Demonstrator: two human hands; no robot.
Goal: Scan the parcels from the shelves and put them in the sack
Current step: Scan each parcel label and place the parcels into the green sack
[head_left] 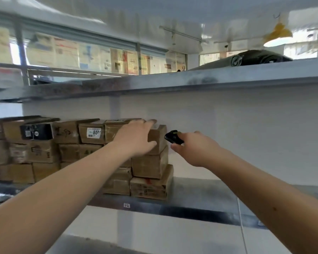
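My left hand (136,138) lies over the top parcel (157,139) at the right end of the stacked boxes on the shelf (200,197), fingers (151,121) spread across its top and thumb on its front. My right hand (193,147) grips a small black scanner (173,137) just beside that parcel.

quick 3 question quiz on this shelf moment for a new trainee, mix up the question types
1. True or false: the right hand holds the black scanner.
2. Which parcel does the left hand touch?
A. the top box of the rightmost stack
B. the box with the white label
C. the bottom box of the rightmost stack
3. Fill in: the stacked boxes stand on the ___ part of the middle shelf.

Key:
1. True
2. A
3. left
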